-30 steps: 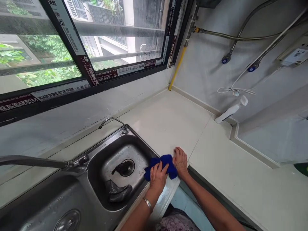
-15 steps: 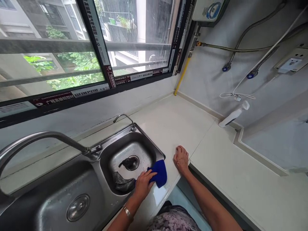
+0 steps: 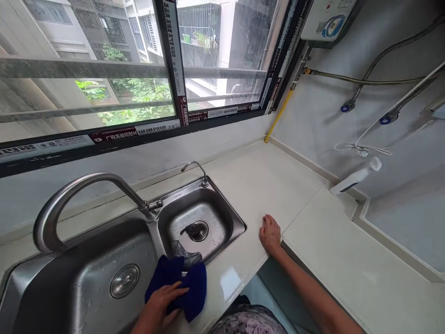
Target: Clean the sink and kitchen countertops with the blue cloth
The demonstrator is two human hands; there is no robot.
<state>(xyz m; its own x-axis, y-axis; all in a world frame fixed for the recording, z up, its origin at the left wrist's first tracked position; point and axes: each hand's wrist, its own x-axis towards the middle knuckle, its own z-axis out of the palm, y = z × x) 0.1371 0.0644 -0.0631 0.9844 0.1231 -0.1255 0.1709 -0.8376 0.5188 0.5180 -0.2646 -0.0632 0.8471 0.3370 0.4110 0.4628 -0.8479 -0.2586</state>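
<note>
My left hand (image 3: 162,299) presses on a dark blue cloth (image 3: 195,290), its fingers over the fabric. The cloth is folded and bunched across the front rim of the sink, between the two basins. Resting on the pale countertop right of the sink, my right hand (image 3: 270,233) has its fingers curled in, with nothing seen in them. In the smaller basin (image 3: 222,215), a wet grey piece of mesh-like material (image 3: 189,258) lies near the front wall, partly behind the cloth. A dark, crumpled item (image 3: 192,229) lies by the drain.
The larger basin (image 3: 93,278) is on the left, with a tall curved faucet (image 3: 100,177) above it. A small faucet (image 3: 200,164) stands behind the smaller basin. A white bottle (image 3: 354,178) leans at the right wall. The window (image 3: 135,60) runs along the back.
My left hand and the blue cloth have moved left along the sink's front rim. My right hand keeps its place on the countertop. The view has shifted left.
</note>
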